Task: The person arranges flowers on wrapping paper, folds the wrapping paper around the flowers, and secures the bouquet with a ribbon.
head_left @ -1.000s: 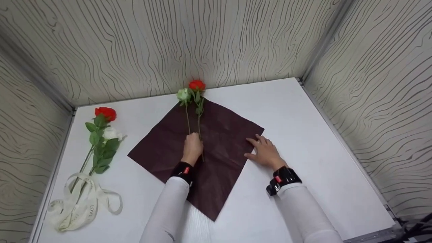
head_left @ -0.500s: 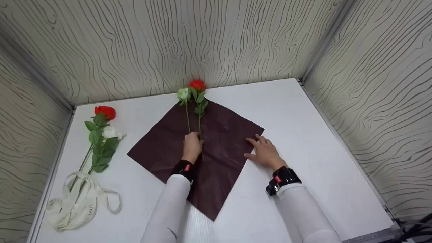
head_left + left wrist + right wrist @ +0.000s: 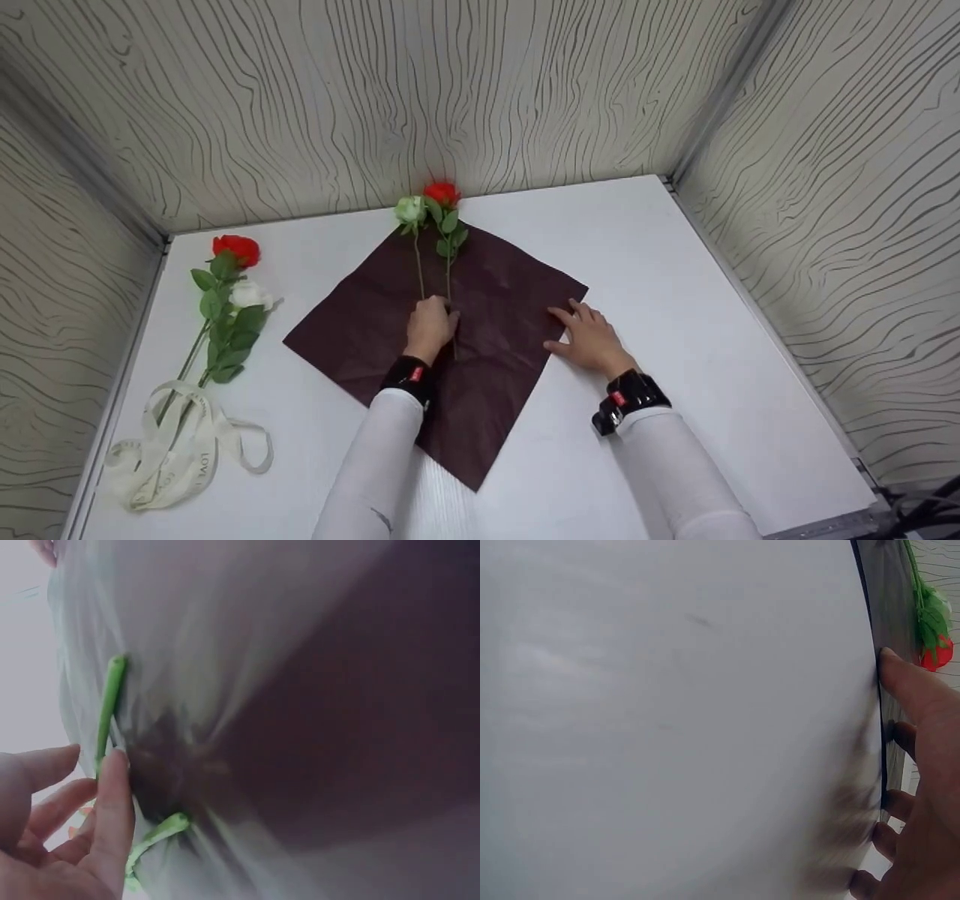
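The left hand [image 3: 430, 328] rests on the middle of the wrapping sheet [image 3: 495, 360], its fingers curled over the lower stems [image 3: 107, 709] of two roses; the wrist view shows the fingertips against the green stems, but whether they pinch them or only press them down cannot be told for certain. The red rose [image 3: 442, 193] and the white rose [image 3: 409, 210] lie side by side, heads past the sheet's far corner, stems running toward the person. The right hand [image 3: 589, 337] lies flat with fingers straight, pressing the sheet's right edge to the tabletop [image 3: 675, 262]. The stems are judged light, thin and springy; hold low on the bare stems, clear of leaves and petals. The sheet appears soft, thin and easily creased. Two spare roses [image 3: 229, 300] and a ribbon [image 3: 176, 450] lie at the left.
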A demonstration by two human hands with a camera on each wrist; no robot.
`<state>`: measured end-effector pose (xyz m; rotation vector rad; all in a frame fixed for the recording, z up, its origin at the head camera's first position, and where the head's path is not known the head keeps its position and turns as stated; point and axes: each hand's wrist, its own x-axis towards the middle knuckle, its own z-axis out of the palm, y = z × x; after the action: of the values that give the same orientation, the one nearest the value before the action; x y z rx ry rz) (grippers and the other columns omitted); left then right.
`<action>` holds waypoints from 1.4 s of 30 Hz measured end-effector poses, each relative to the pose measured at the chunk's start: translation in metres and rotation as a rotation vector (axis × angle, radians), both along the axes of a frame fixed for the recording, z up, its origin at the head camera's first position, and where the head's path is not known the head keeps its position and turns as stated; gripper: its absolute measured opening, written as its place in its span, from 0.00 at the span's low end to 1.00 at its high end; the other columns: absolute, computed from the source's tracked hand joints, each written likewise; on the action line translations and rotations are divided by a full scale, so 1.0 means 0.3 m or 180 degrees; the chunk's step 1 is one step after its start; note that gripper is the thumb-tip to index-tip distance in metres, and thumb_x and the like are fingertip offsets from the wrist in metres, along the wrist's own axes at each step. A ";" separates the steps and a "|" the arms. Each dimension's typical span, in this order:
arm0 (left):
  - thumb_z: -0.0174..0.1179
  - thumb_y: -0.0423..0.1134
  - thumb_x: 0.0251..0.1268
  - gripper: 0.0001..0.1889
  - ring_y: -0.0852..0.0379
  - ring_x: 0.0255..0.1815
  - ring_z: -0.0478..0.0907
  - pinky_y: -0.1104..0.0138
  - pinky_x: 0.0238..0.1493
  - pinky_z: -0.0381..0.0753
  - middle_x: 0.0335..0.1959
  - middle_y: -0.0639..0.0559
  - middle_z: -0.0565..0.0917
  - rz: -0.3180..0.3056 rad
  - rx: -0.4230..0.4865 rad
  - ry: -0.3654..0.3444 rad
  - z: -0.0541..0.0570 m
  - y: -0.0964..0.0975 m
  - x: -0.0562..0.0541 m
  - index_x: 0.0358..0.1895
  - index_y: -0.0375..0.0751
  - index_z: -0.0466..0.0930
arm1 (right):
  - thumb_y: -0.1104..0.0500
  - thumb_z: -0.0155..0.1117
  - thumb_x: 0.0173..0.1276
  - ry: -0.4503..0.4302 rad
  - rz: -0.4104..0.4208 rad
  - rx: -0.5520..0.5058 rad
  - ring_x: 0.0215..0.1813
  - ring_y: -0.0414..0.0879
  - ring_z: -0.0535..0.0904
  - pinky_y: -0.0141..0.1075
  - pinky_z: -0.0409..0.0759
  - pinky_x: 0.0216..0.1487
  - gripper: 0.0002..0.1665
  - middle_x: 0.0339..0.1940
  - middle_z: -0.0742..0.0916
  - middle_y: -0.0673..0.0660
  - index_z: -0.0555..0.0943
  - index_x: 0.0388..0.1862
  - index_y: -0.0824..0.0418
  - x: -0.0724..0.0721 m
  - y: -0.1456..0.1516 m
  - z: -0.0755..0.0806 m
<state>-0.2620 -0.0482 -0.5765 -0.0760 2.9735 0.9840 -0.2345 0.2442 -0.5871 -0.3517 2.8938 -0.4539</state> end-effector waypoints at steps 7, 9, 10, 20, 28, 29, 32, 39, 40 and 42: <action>0.64 0.42 0.66 0.17 0.43 0.41 0.83 0.52 0.42 0.81 0.46 0.41 0.84 0.0074 0.0015 0.0318 0.047 -0.078 0.028 0.54 0.37 0.83 | 0.38 0.62 0.68 0.0001 0.0030 0.0002 0.71 0.72 0.56 0.66 0.58 0.65 0.42 0.76 0.60 0.69 0.64 0.75 0.52 -0.005 -0.002 0.004; 0.63 0.41 0.66 0.18 0.42 0.41 0.82 0.51 0.41 0.81 0.47 0.40 0.83 0.0150 0.0005 0.0470 0.063 -0.129 0.040 0.55 0.37 0.82 | 0.39 0.62 0.68 0.0021 0.0023 0.0008 0.71 0.73 0.55 0.66 0.58 0.65 0.42 0.76 0.60 0.69 0.64 0.75 0.53 -0.008 -0.001 0.008; 0.63 0.40 0.66 0.18 0.41 0.40 0.82 0.50 0.40 0.81 0.48 0.39 0.82 0.0191 -0.0005 0.0539 0.070 -0.160 0.046 0.56 0.36 0.81 | 0.39 0.62 0.68 0.0029 0.0019 0.0018 0.71 0.73 0.55 0.66 0.59 0.64 0.41 0.76 0.60 0.69 0.64 0.75 0.53 -0.008 0.000 0.010; 0.57 0.35 0.65 0.24 0.29 0.54 0.73 0.42 0.52 0.72 0.55 0.24 0.73 0.0804 0.0041 0.0482 0.080 -0.586 0.150 0.61 0.25 0.72 | 0.39 0.62 0.68 0.0039 -0.0019 0.0033 0.71 0.73 0.55 0.67 0.59 0.63 0.41 0.76 0.60 0.69 0.65 0.75 0.53 -0.009 0.005 0.011; 0.50 0.29 0.60 0.23 0.22 0.54 0.67 0.37 0.52 0.68 0.52 0.17 0.68 0.1356 -0.0007 0.0191 0.044 -0.861 0.253 0.57 0.17 0.69 | 0.38 0.61 0.68 -0.0009 -0.0007 0.0031 0.72 0.73 0.54 0.65 0.56 0.66 0.42 0.76 0.59 0.70 0.63 0.76 0.53 -0.007 0.011 0.005; 0.49 0.28 0.60 0.22 0.22 0.53 0.68 0.37 0.50 0.68 0.51 0.18 0.67 0.1430 -0.0013 0.0113 0.039 -0.882 0.268 0.56 0.17 0.69 | 0.38 0.61 0.68 -0.0010 -0.0007 0.0020 0.72 0.73 0.54 0.65 0.56 0.66 0.42 0.76 0.59 0.70 0.64 0.76 0.53 -0.006 0.011 0.004; 0.47 0.28 0.61 0.20 0.21 0.49 0.69 0.35 0.44 0.70 0.51 0.18 0.65 0.1604 -0.0030 -0.0088 0.029 -0.928 0.305 0.53 0.16 0.68 | 0.38 0.61 0.68 -0.0015 -0.0012 0.0009 0.72 0.73 0.54 0.66 0.57 0.65 0.42 0.76 0.59 0.70 0.64 0.76 0.53 -0.004 0.010 0.003; 0.45 0.25 0.63 0.17 0.24 0.38 0.72 0.39 0.35 0.73 0.53 0.16 0.60 0.1821 -0.0115 -0.0055 0.011 -0.970 0.357 0.50 0.11 0.68 | 0.39 0.62 0.68 -0.0011 -0.0002 -0.0031 0.72 0.73 0.55 0.67 0.58 0.64 0.42 0.76 0.59 0.70 0.64 0.75 0.53 0.002 0.002 0.004; 0.46 0.24 0.63 0.16 0.25 0.36 0.72 0.40 0.34 0.73 0.54 0.16 0.59 0.1827 -0.0121 -0.0043 0.009 -0.972 0.362 0.49 0.11 0.68 | 0.39 0.62 0.67 0.0000 0.0003 -0.0039 0.71 0.74 0.55 0.67 0.59 0.64 0.42 0.76 0.59 0.70 0.65 0.75 0.53 0.003 0.002 0.004; 0.47 0.24 0.63 0.16 0.26 0.34 0.72 0.42 0.34 0.74 0.55 0.16 0.59 0.1816 -0.0134 -0.0043 0.006 -0.975 0.368 0.49 0.09 0.67 | 0.40 0.63 0.67 0.0030 0.0019 -0.0042 0.71 0.74 0.56 0.67 0.59 0.63 0.41 0.75 0.60 0.70 0.65 0.75 0.53 0.004 0.001 0.002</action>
<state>-0.1515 -0.3407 -0.5746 -0.9677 3.0117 0.9354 -0.2333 0.2447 -0.5863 -0.3655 2.8992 -0.4718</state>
